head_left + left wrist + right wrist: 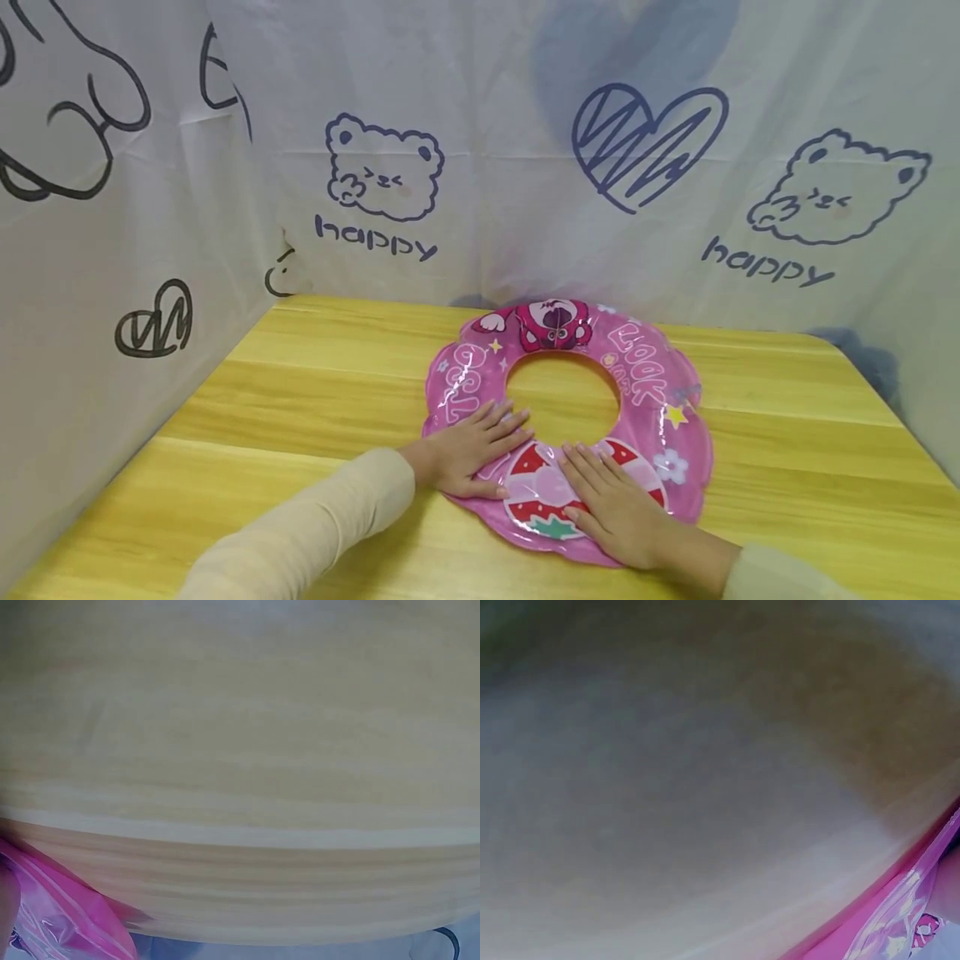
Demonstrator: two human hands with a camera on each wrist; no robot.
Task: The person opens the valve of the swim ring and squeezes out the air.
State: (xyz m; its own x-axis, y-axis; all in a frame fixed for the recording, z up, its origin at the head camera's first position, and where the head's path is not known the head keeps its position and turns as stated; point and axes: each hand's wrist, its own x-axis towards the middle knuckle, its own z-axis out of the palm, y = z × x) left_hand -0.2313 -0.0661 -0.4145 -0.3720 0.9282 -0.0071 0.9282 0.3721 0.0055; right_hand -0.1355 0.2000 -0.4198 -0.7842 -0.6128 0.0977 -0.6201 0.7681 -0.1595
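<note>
A pink inflatable swim ring (678, 454) lies flat on the wooden table, puffed up, with a bear print at its far side and a strawberry print at its near side. My left hand (472, 450) rests on the ring's near left part, fingers straight and spread toward the centre hole. On the near right part, over the strawberry print, my right hand (618, 508) lies with fingers extended. In the left wrist view the ring (71, 915) shows only at the lower left corner. The right wrist view catches the ring's shiny edge (885, 919) at lower right.
The yellow wood-grain table (322, 375) reaches back to a white cloth (510, 233) printed with bears, hearts and the word "happy". Another white cloth panel (67, 350) hangs along the left side, and cloth also borders the right.
</note>
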